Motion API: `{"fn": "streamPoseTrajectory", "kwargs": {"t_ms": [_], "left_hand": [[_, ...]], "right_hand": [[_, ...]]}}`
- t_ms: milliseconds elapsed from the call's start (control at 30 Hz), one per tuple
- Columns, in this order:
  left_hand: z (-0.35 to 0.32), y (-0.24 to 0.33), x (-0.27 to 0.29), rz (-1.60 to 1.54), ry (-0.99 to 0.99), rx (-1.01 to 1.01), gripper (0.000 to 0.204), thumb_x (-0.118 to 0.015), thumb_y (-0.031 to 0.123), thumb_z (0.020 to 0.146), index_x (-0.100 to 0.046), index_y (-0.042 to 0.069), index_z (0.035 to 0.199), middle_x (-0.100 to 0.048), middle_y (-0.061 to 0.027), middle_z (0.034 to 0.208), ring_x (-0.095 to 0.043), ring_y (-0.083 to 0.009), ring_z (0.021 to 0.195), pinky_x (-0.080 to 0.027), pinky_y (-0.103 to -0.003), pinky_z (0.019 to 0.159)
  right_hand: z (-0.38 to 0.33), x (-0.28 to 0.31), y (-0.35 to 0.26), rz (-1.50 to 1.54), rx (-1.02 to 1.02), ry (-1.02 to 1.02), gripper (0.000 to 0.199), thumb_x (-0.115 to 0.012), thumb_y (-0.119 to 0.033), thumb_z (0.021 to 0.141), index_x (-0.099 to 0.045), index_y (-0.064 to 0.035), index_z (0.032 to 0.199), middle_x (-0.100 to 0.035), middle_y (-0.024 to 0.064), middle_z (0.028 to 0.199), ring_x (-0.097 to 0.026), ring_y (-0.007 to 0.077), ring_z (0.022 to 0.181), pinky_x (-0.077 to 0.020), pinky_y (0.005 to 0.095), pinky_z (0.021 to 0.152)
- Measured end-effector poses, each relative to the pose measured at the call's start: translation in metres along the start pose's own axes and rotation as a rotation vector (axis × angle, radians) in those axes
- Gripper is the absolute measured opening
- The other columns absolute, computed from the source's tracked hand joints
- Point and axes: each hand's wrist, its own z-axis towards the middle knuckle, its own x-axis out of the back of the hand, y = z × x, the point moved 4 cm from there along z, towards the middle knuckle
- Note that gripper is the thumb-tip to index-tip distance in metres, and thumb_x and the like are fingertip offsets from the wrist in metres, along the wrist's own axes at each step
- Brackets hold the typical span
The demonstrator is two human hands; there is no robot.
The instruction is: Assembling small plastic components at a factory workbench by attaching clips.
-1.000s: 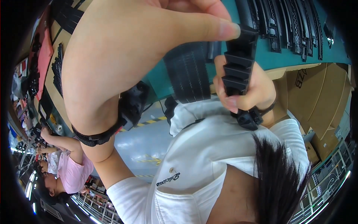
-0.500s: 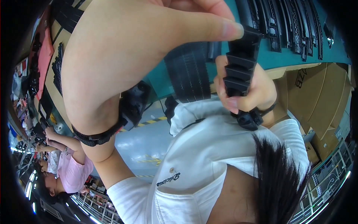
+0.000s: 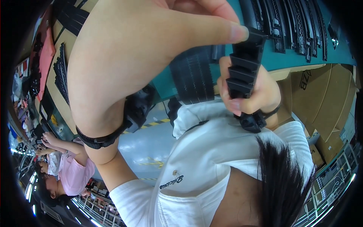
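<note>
A black plastic strip with raised ribs [image 3: 244,72] stands roughly upright in front of me, held between my two hands. My left hand [image 3: 177,32] reaches across large and close, its thumb pressed on the strip's upper end. The other left fingers are partly cut off by the top edge. Lower down, my right hand [image 3: 267,90] has its fingers wrapped round the strip, with the thumb on the front. Each wrist wears a strapped black device, the left one [image 3: 138,109] and the right one [image 3: 252,122].
Several long black trim pieces [image 3: 298,28] lie side by side on the teal work surface [image 3: 317,53]. A wide black ribbed sheet [image 3: 193,75] hangs over its near edge. At the right stands an open cardboard box [image 3: 321,102]. Another person in pink [image 3: 75,170] works at the left.
My left hand and forearm have shifted slightly right, with the strip's upper end moving a little along. My right hand looks still. The other person's arm has moved slightly.
</note>
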Motion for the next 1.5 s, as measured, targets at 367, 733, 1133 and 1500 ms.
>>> {"fn": "streamPoseTrajectory", "kwargs": {"t_ms": [367, 733, 1133, 1500], "left_hand": [[0.000, -0.003, -0.004, -0.034, -0.053, -0.104, 0.015, -0.055, 0.004, 0.079, -0.058, -0.002, 0.092, -0.060, -0.0095, 0.096, -0.055, -0.0114, 0.087, -0.041, -0.022, 0.080], [-0.016, -0.010, -0.004, -0.079, 0.039, -0.319, 0.026, -0.054, 0.018, 0.083, -0.056, 0.000, 0.100, -0.059, -0.0102, 0.098, -0.055, -0.0141, 0.092, -0.041, -0.025, 0.083], [-0.098, -0.074, 0.015, -0.681, 0.053, -0.553, 0.048, -0.026, 0.036, 0.092, -0.033, 0.003, 0.125, -0.048, -0.0165, 0.117, -0.049, -0.0225, 0.105, -0.044, -0.031, 0.083], [-0.213, -0.169, 0.297, 0.200, 1.152, -0.106, 0.031, -0.058, 0.006, 0.077, -0.045, 0.001, 0.104, -0.055, -0.0088, 0.077, -0.053, -0.0169, 0.061, -0.046, -0.026, 0.055]], "right_hand": [[-0.004, 0.000, -0.003, 0.008, 0.007, -0.024, 0.032, -0.061, 0.002, 0.056, -0.036, -0.0026, 0.076, -0.051, 0.0102, 0.055, -0.046, 0.0126, 0.042, -0.0337, 0.0211, 0.039], [-0.011, -0.017, -0.023, -0.076, 0.118, -0.045, 0.031, -0.062, 0.003, 0.054, -0.037, -0.0040, 0.070, -0.049, 0.0084, 0.053, -0.047, 0.0134, 0.043, -0.0350, 0.0227, 0.041], [0.040, -0.142, -0.022, -1.690, 1.449, -0.452, 0.046, -0.063, -0.018, 0.066, -0.047, -0.0049, 0.108, -0.055, 0.0099, 0.097, -0.042, 0.0300, 0.103, -0.0201, 0.0592, 0.087], [0.014, 0.079, -0.159, -1.946, 0.474, 0.988, 0.047, -0.060, -0.021, 0.072, -0.046, -0.0001, 0.112, -0.048, 0.0197, 0.111, -0.049, 0.0315, 0.100, -0.0440, 0.0381, 0.081]]}}
